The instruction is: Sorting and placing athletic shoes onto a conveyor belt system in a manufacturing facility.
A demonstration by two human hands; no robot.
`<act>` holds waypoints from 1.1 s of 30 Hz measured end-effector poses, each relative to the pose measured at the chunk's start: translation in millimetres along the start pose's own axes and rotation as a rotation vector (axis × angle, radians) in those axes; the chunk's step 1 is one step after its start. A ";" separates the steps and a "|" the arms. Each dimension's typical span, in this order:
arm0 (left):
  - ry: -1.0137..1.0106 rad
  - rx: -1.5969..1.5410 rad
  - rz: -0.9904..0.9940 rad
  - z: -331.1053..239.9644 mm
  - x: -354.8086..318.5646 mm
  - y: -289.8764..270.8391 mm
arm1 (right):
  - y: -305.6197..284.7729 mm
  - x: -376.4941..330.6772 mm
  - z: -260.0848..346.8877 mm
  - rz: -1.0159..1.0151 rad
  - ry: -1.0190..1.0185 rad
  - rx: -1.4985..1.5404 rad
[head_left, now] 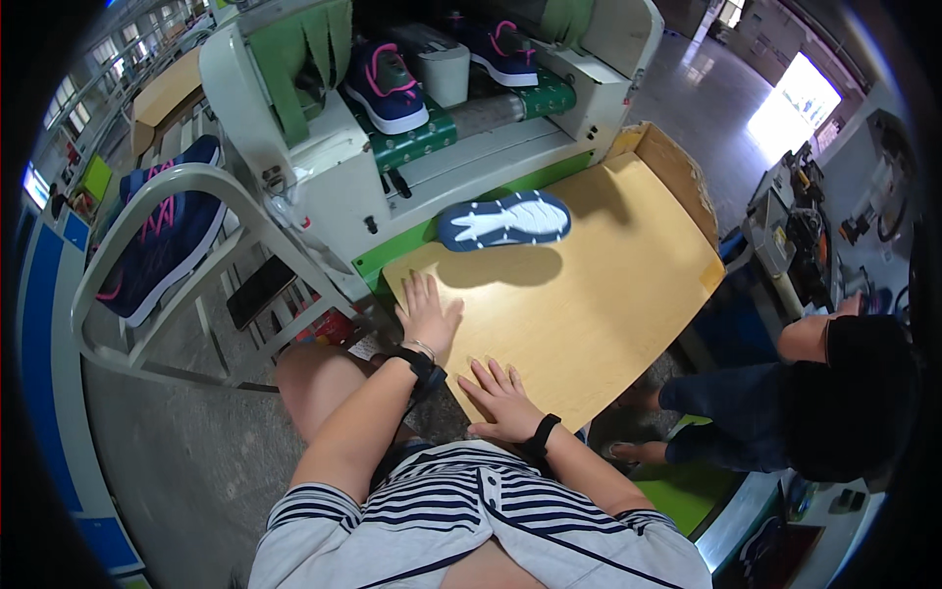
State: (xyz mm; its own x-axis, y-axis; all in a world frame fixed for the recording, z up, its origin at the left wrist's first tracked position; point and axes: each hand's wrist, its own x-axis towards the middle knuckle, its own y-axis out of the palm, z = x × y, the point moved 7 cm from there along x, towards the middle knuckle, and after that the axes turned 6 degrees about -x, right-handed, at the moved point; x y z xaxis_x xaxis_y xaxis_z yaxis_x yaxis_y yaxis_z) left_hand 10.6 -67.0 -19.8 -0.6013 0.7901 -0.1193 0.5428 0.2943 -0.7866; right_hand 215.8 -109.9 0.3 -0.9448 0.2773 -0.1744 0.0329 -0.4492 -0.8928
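My left hand (428, 316) lies with its fingers spread on the left edge of a light wooden board (599, 285). On the board's near edge rests my right hand (504, 404), its fingers also apart. Neither hand holds anything. Beyond them, at the far left part of the board, is a sneaker (505, 222) with its blue and white sole turned toward me. A shadow falls just below it; I cannot tell whether it touches the board. Its upper is hidden behind the sole.
A white machine (314, 187) stands ahead, with navy and pink sneakers (391, 88) on its green conveyor belt (412, 143). At left, another sneaker (167, 231) sits by a metal frame (83, 285). A person (863, 393) in dark clothes is at the right, near a workbench.
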 end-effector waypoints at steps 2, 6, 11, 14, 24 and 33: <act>0.108 0.264 -0.007 5.2 -6.7 15.7 | -12.8 7.6 -2.4 -0.071 -0.025 -0.043; 0.088 0.265 0.007 8.2 -5.5 4.8 | -79.0 47.4 -12.5 -0.232 0.045 0.264; 0.053 0.279 0.103 2.1 -8.9 5.1 | -181.4 92.6 -41.6 -0.547 0.241 -0.083; 0.055 0.243 0.174 -1.6 -5.0 20.7 | -156.5 102.8 -126.8 -0.376 0.530 -0.155; 0.084 0.118 0.104 8.1 -5.5 10.7 | -119.1 3.2 -149.4 -0.782 0.221 0.138; 0.066 0.156 0.123 9.7 -6.7 11.9 | -105.3 -101.0 -109.9 -0.225 0.433 0.489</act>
State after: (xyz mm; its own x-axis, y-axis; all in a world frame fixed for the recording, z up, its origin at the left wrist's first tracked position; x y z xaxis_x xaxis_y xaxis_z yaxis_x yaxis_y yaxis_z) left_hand 15.4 -74.0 -34.2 -0.4939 0.8497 -0.1846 0.5093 0.1106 -0.8534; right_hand 343.6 2.8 66.2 -0.6925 0.6775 -0.2478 -0.3956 -0.6440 -0.6549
